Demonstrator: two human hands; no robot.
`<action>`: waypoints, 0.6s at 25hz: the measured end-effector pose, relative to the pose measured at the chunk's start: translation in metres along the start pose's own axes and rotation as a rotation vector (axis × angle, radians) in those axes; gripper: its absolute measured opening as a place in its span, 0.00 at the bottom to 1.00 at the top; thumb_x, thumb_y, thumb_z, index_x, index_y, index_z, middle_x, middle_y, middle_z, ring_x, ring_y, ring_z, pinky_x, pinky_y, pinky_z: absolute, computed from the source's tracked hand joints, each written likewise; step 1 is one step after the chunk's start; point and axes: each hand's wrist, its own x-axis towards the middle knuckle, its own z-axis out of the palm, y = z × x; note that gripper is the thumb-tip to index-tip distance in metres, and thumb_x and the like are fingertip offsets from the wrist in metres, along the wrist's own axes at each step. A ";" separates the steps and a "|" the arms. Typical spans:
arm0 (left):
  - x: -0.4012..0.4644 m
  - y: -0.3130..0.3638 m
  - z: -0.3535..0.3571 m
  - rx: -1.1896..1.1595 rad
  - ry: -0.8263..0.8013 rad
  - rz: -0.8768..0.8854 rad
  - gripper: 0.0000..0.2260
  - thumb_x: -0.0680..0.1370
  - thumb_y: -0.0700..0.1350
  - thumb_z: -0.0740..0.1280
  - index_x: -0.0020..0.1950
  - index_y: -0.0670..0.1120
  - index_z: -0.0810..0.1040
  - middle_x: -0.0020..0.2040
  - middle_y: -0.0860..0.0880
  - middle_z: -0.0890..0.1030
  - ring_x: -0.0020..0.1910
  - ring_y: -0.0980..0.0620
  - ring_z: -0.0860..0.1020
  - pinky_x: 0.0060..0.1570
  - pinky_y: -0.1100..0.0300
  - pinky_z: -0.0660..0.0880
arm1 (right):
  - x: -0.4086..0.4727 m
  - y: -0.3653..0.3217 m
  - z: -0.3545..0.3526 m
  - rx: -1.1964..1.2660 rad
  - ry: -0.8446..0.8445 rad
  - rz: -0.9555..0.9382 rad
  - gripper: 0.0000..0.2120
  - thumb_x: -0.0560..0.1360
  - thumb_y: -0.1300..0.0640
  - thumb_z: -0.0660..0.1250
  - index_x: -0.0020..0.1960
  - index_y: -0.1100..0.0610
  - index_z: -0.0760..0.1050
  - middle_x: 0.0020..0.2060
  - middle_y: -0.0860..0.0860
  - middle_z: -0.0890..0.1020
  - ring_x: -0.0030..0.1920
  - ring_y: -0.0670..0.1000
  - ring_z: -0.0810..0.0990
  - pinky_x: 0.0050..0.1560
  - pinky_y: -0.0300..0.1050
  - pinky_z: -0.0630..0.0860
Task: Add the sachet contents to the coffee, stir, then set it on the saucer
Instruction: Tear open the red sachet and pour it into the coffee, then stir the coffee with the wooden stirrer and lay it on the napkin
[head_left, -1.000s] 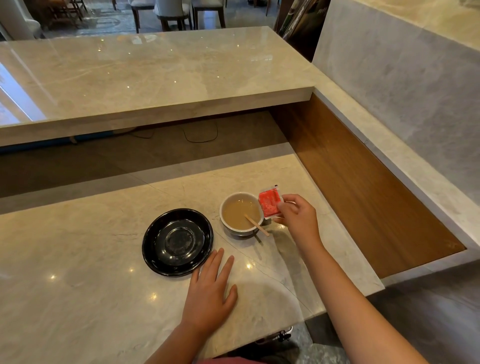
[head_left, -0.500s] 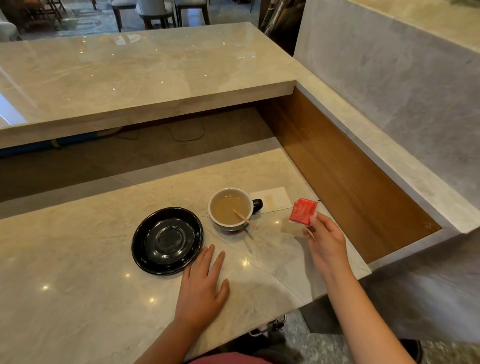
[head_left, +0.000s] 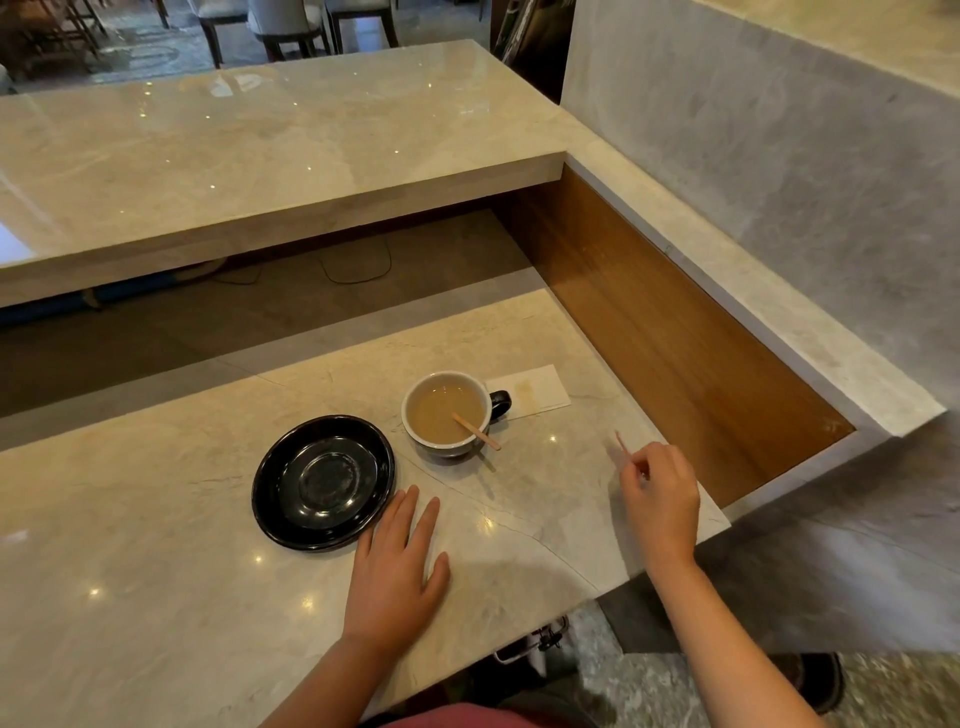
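Observation:
A cup (head_left: 434, 446) with a dark handle holds milky coffee, and a wooden stirrer (head_left: 476, 432) leans in it over the near rim. The cup stands on the marble counter (head_left: 156, 571), right of the empty black saucer (head_left: 322, 483) and apart from it. My right hand (head_left: 661, 496) hovers over the counter's right end, away from the cup, pinching the red sachet (head_left: 621, 445), which shows edge-on as a thin sliver. My left hand (head_left: 399, 569) lies flat on the counter, fingers just touching the saucer's near rim.
A white paper napkin (head_left: 535, 392) with a brown stain lies behind the cup's handle. A wooden side panel (head_left: 675, 343) drops off to the right of the counter. A higher marble bar top (head_left: 260, 150) runs across the back, with chairs beyond.
My right hand has drawn the sachet from over the cup to the right and nearer, and turned it edge-on. My left hand has stayed flat by the saucer.

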 end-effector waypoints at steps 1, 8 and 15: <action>0.000 0.000 0.000 -0.003 -0.001 -0.001 0.26 0.77 0.55 0.56 0.74 0.50 0.58 0.76 0.46 0.57 0.74 0.49 0.51 0.69 0.50 0.51 | -0.002 0.000 0.003 -0.038 -0.027 -0.045 0.04 0.71 0.64 0.69 0.40 0.62 0.75 0.36 0.55 0.76 0.37 0.51 0.72 0.37 0.34 0.65; 0.000 -0.001 0.001 -0.006 -0.009 0.001 0.27 0.78 0.54 0.59 0.75 0.52 0.55 0.76 0.47 0.55 0.74 0.51 0.48 0.69 0.51 0.48 | -0.005 0.002 0.014 -0.147 -0.126 -0.181 0.05 0.70 0.66 0.70 0.45 0.66 0.79 0.40 0.60 0.80 0.41 0.57 0.76 0.39 0.47 0.74; 0.001 0.000 -0.001 -0.013 0.006 0.018 0.26 0.77 0.53 0.59 0.74 0.49 0.58 0.75 0.45 0.58 0.74 0.49 0.51 0.68 0.50 0.51 | -0.009 0.004 0.009 -0.303 -0.180 -0.221 0.03 0.72 0.62 0.69 0.43 0.62 0.80 0.41 0.57 0.82 0.43 0.58 0.77 0.42 0.52 0.72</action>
